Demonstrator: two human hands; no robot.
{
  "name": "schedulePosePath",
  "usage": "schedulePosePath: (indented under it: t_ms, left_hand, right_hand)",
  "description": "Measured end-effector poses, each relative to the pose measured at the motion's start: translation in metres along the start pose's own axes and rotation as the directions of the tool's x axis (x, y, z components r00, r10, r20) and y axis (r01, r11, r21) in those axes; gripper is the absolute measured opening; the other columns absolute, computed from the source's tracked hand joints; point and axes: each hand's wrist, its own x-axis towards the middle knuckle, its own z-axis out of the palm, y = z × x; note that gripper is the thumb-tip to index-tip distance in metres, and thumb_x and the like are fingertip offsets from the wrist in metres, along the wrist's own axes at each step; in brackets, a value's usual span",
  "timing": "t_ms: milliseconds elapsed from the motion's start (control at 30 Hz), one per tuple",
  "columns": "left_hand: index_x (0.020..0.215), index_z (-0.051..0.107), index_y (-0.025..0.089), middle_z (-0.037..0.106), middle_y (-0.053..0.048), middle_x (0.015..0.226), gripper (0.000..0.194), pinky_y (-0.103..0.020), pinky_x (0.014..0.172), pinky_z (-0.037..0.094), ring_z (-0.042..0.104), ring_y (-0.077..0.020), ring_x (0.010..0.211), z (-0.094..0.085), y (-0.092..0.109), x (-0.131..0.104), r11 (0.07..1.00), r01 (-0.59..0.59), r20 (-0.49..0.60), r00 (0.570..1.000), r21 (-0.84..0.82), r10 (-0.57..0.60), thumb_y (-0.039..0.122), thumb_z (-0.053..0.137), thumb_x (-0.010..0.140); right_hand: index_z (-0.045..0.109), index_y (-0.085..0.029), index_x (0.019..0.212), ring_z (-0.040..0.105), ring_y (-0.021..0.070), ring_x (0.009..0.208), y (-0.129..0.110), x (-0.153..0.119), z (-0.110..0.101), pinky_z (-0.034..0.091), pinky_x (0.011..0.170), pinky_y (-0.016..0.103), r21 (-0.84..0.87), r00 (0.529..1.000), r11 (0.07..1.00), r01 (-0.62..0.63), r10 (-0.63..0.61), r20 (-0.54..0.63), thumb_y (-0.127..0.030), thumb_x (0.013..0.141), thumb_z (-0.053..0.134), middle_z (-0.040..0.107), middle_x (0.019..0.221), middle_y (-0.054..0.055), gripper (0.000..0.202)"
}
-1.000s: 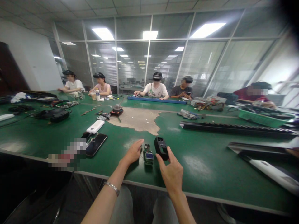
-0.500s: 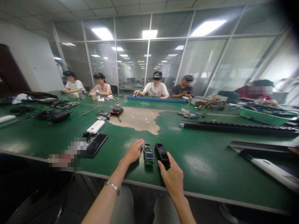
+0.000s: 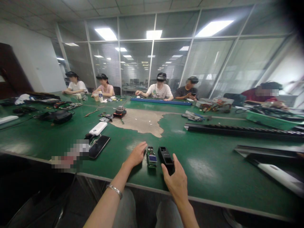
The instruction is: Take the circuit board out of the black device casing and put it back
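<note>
A green circuit board with a small blue-grey screen point(image 3: 152, 158) lies on the green table before me. Just left of it rests my left hand point(image 3: 137, 154), fingers stretched out, holding nothing. On the board's right is a black plastic housing point(image 3: 164, 154) with cut-out openings, tilted slightly on the tabletop. My right hand point(image 3: 176, 179) is at the housing's near end, thumb and fingers spread around it without a grip; whether the thumb touches it I cannot tell.
A dark phone point(image 3: 99, 147) and a white power bank point(image 3: 98, 128) lie to the left. Long black metal strips point(image 3: 237, 130) and a white-handled tool point(image 3: 277, 174) are on the right. A green basket point(image 3: 268, 120) stands farther back. Several people sit across the table point(image 3: 204, 148).
The fingers of my right hand have opened away from the black housing's right side. My left hand and the circuit board stay in place. The view has shifted slightly.
</note>
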Motion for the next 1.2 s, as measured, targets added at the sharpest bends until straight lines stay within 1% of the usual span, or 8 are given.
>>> schedulePosePath:
  t_ms: [133, 233, 367, 433, 533, 633, 900, 1200]
  left_hand:
    - [0.121, 0.060, 0.019, 0.052, -0.010, 0.137, 0.039, -0.043, 0.109, 0.038, 0.048, -0.0209, 0.128, 0.001, -0.001, 0.001, 1.000, -0.010, 0.011, 1.000, 0.011, 0.010, 0.009, 0.041, 0.088]
    - [0.117, 0.063, 0.017, 0.052, -0.011, 0.136, 0.036, -0.043, 0.109, 0.039, 0.048, -0.0216, 0.127, 0.002, -0.002, 0.001, 1.000, -0.008, 0.008, 1.000, 0.017, 0.008, 0.010, 0.042, 0.089]
    - [0.120, 0.061, 0.018, 0.052, -0.011, 0.136, 0.038, -0.043, 0.109, 0.039, 0.049, -0.0214, 0.127, 0.004, -0.002, 0.000, 1.000, 0.006, -0.009, 1.000, -0.004, -0.006, 0.009, 0.042, 0.088]
    - [0.124, 0.058, 0.018, 0.052, -0.011, 0.137, 0.041, -0.042, 0.110, 0.038, 0.048, -0.0206, 0.128, 0.004, -0.002, -0.001, 1.000, 0.011, -0.018, 1.000, -0.019, -0.012, 0.008, 0.042, 0.087]
    - [0.129, 0.054, 0.018, 0.051, -0.010, 0.138, 0.046, -0.043, 0.111, 0.036, 0.046, -0.0203, 0.129, 0.003, -0.002, -0.001, 0.999, 0.006, -0.027, 1.000, -0.045, -0.007, 0.006, 0.041, 0.086]
    - [0.135, 0.048, 0.017, 0.049, -0.011, 0.139, 0.053, -0.043, 0.112, 0.035, 0.044, -0.0209, 0.131, 0.003, -0.002, -0.001, 0.997, 0.003, -0.032, 0.999, -0.076, -0.005, 0.004, 0.041, 0.084]
    - [0.148, 0.024, 0.023, 0.033, -0.006, 0.151, 0.077, -0.043, 0.114, 0.030, 0.037, -0.0201, 0.136, -0.003, 0.007, 0.001, 0.974, -0.014, -0.044, 0.999, -0.225, 0.005, -0.004, 0.037, 0.077]
    - [0.144, 0.034, 0.025, 0.041, -0.004, 0.147, 0.069, -0.042, 0.114, 0.031, 0.039, -0.0192, 0.134, -0.007, 0.010, 0.002, 0.980, -0.056, -0.033, 0.998, -0.191, 0.050, 0.000, 0.038, 0.080]
  right_hand:
    - [0.048, -0.012, 0.133, 0.056, 0.0266, 0.113, 0.002, -0.001, 0.001, 0.043, 0.097, 0.043, -0.029, 0.999, 1.000, 0.013, -0.012, 0.042, -0.044, 0.086, 0.049, 0.058, 0.127, 0.016, 0.057]
    - [0.052, -0.010, 0.130, 0.059, 0.0274, 0.109, 0.000, -0.001, -0.001, 0.045, 0.095, 0.042, -0.047, 0.999, 0.998, -0.031, 0.032, 0.034, -0.047, 0.085, 0.050, 0.061, 0.122, 0.016, 0.058]
    - [0.056, -0.012, 0.127, 0.063, 0.0267, 0.102, -0.018, 0.007, -0.010, 0.047, 0.091, 0.039, 0.006, 0.987, 0.987, -0.161, 0.161, 0.023, -0.054, 0.083, 0.053, 0.065, 0.116, 0.016, 0.061]
    - [0.056, -0.013, 0.127, 0.065, 0.0243, 0.097, -0.033, 0.012, -0.013, 0.048, 0.089, 0.035, 0.069, 0.983, 0.981, -0.182, 0.180, 0.032, -0.055, 0.082, 0.053, 0.066, 0.115, 0.014, 0.061]
    - [0.056, -0.012, 0.128, 0.065, 0.0235, 0.096, -0.054, 0.019, -0.011, 0.048, 0.087, 0.034, 0.098, 0.991, 0.986, -0.133, 0.129, 0.042, -0.053, 0.083, 0.053, 0.066, 0.114, 0.015, 0.060]
    - [0.056, -0.011, 0.127, 0.064, 0.0260, 0.099, -0.068, 0.021, -0.003, 0.047, 0.088, 0.036, 0.035, 0.996, 0.997, -0.065, 0.063, 0.055, -0.051, 0.085, 0.051, 0.066, 0.114, 0.016, 0.058]
    - [0.053, -0.007, 0.126, 0.062, 0.0269, 0.099, -0.080, 0.016, 0.012, 0.045, 0.086, 0.035, -0.150, 0.990, 0.988, 0.026, -0.005, 0.140, -0.043, 0.088, 0.048, 0.066, 0.111, 0.017, 0.053]
    - [0.050, -0.008, 0.129, 0.060, 0.0252, 0.101, -0.077, 0.001, 0.012, 0.044, 0.087, 0.034, -0.202, 0.983, 0.978, 0.056, -0.018, 0.184, -0.038, 0.090, 0.047, 0.065, 0.112, 0.016, 0.049]
